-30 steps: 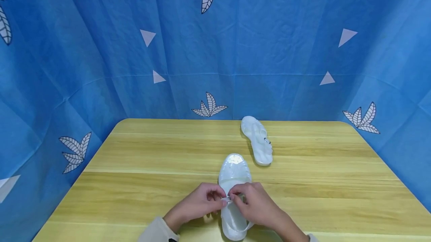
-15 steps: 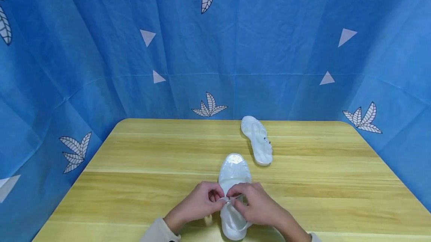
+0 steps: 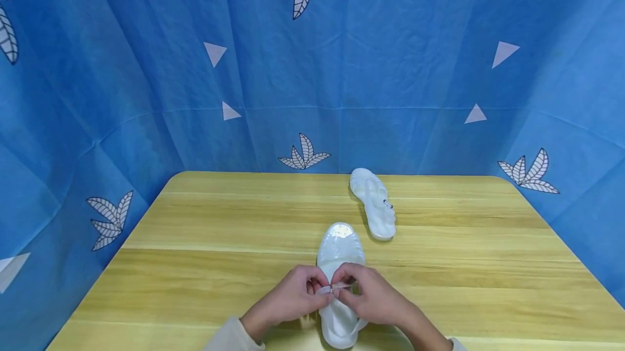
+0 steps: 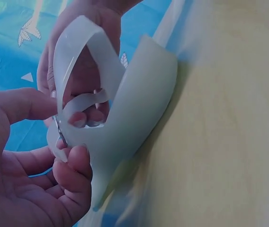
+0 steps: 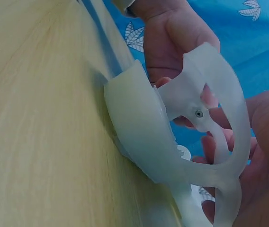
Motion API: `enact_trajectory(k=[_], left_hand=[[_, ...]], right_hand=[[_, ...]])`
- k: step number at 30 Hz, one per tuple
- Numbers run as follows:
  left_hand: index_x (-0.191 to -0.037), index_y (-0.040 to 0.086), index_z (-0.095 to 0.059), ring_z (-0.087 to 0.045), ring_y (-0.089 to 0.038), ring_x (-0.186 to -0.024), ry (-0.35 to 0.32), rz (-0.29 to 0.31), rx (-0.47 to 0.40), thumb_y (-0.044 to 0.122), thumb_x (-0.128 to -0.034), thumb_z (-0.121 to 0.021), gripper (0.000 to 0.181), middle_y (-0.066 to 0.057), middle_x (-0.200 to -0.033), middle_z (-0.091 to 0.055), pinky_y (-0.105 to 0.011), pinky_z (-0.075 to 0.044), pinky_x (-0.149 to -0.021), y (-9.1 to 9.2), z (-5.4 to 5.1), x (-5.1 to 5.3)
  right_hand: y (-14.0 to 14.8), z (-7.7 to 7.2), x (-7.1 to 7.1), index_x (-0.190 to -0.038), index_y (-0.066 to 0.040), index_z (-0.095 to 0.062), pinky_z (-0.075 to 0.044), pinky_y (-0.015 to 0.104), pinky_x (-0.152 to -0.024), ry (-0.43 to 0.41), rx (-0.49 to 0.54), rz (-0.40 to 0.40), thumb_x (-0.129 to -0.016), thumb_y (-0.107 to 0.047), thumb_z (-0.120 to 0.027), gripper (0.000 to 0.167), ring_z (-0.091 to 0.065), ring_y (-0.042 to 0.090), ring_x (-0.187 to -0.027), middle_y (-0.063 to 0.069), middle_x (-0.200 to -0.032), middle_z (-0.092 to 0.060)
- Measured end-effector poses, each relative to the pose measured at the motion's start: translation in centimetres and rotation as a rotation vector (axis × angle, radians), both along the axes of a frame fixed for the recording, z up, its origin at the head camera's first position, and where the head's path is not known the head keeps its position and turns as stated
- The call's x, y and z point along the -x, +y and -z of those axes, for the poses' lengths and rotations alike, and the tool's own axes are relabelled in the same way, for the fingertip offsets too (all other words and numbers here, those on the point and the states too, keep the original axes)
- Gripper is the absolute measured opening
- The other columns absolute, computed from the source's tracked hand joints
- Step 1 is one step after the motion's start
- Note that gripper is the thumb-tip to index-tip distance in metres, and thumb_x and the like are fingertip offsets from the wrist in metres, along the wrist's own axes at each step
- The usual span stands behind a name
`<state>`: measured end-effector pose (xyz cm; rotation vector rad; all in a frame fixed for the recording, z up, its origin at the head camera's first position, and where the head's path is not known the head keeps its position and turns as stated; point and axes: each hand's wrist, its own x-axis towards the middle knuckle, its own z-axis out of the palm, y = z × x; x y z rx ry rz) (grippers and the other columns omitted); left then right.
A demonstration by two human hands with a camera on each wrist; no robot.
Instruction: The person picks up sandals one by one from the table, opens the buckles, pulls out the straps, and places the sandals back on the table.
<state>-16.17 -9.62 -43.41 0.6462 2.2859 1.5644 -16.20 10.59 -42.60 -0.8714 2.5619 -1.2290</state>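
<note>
A white, slightly translucent sandal (image 3: 340,245) lies near the table's front edge, toe pointing away. Its thin strap (image 4: 70,52) loops up over the sole in the left wrist view. A small metal buckle (image 3: 331,288) sits on the strap between both hands. My left hand (image 3: 295,295) pinches the strap end beside the buckle between thumb and fingers. From the other side, my right hand (image 3: 369,292) pinches the strap close to the buckle. A metal rivet (image 5: 199,113) shows on the sandal's side in the right wrist view. Fingers partly hide how the strap runs through the buckle.
A second white sandal (image 3: 375,207) lies farther back, right of the middle, its small buckle on its right side. The wood-grain table (image 3: 219,221) reaches back to a blue curtain (image 3: 390,69) with white leaf and triangle prints.
The strap between the fingertips now lies more level, and more of its end shows left of the buckle. Both hands have shifted only slightly; the sandals stay in place.
</note>
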Motion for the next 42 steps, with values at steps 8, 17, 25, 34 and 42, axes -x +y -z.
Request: enact_trajectory(k=[8, 17, 25, 34, 42], left_hand=[[-0.079, 0.005, -0.06, -0.044, -0.002, -0.057, 0.029, -0.006, 0.009, 0.01, -0.0779, -0.07, 0.011, 0.005, -0.068, -0.05, -0.015, -0.037, -0.051, 0.2, 0.3, -0.1], [-0.08, 0.006, -0.058, -0.044, -0.002, -0.059, 0.03, 0.003, 0.006, 0.015, -0.0812, -0.069, 0.014, 0.005, -0.071, -0.051, -0.015, -0.038, -0.052, 0.2, 0.3, -0.1], [-0.08, 0.007, -0.058, -0.044, -0.002, -0.058, 0.035, 0.013, 0.007, 0.017, -0.0838, -0.068, 0.015, 0.005, -0.072, -0.051, -0.016, -0.038, -0.053, 0.2, 0.3, -0.1], [-0.081, 0.005, -0.057, -0.043, -0.003, -0.059, 0.011, 0.018, -0.013, 0.017, -0.0854, -0.067, 0.016, 0.004, -0.072, -0.049, -0.016, -0.037, -0.053, 0.1, 0.5, 0.0], [-0.081, 0.003, -0.056, -0.042, -0.003, -0.057, -0.013, 0.019, -0.036, 0.017, -0.0862, -0.067, 0.018, 0.003, -0.071, -0.049, -0.016, -0.037, -0.051, 0.0, 0.7, 0.1]], right_hand=[[-0.1, 0.2, 0.0, -0.094, -0.012, -0.058, -0.047, 0.024, -0.075, -0.102, 0.093, -0.016, -0.089, -0.018, -0.062, 0.009, -0.055, 0.009, -0.087, -0.003, -0.092, -0.06], [-0.2, 0.6, 0.3, -0.095, -0.004, -0.057, -0.047, 0.023, -0.067, -0.231, 0.188, -0.038, -0.09, -0.013, -0.059, 0.011, -0.056, 0.009, -0.08, 0.004, -0.09, -0.06], [-0.4, 0.8, 0.4, -0.089, -0.006, -0.055, -0.044, 0.021, -0.059, -0.22, 0.188, -0.013, -0.088, -0.014, -0.06, 0.009, -0.052, 0.005, -0.071, 0.002, -0.082, -0.056], [-0.5, 0.9, 0.3, -0.082, -0.009, -0.054, -0.033, 0.019, -0.047, -0.175, 0.134, 0.053, -0.086, -0.017, -0.062, 0.012, -0.035, 0.001, -0.054, -0.007, -0.062, -0.038], [-0.5, 1.2, 0.3, -0.08, -0.006, -0.053, -0.032, 0.019, -0.044, -0.201, 0.149, 0.097, -0.084, -0.02, -0.066, 0.019, -0.034, 0.001, -0.049, -0.008, -0.056, -0.035]])
